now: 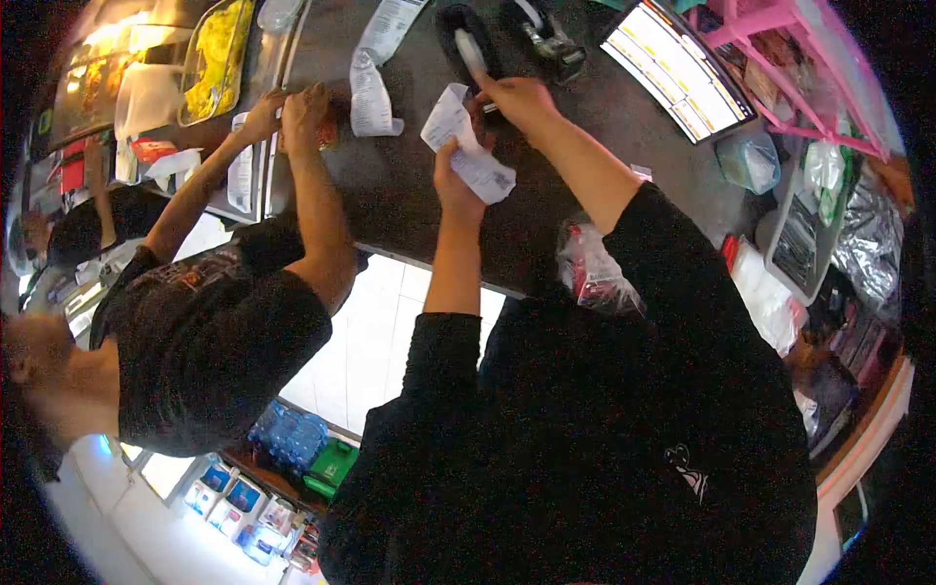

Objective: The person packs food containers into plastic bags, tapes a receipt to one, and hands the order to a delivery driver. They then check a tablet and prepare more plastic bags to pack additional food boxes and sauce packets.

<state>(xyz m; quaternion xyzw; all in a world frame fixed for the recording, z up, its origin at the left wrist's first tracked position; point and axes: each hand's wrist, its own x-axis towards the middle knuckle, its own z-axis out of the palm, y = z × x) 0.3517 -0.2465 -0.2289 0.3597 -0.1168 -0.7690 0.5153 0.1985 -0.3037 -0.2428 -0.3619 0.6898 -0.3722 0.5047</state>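
Note:
My left hand [456, 187] is raised over the dark counter [409, 185] and grips a white printed paper slip [470, 148] that folds above and below my fingers. My right hand [519, 97] reaches further out, fingers closed near the slip's top corner and just beside a black device with a white part [468, 44]. Whether the right hand pinches the slip or something small is hidden. Both my arms wear black sleeves.
A co-worker in a black shirt stands at my left, both hands [285, 112] together on the counter. A long receipt strip [372, 83] lies between us. A screen [678, 63], a pink rack [780, 29], bagged goods [595, 268] and food trays [214, 58] surround the counter.

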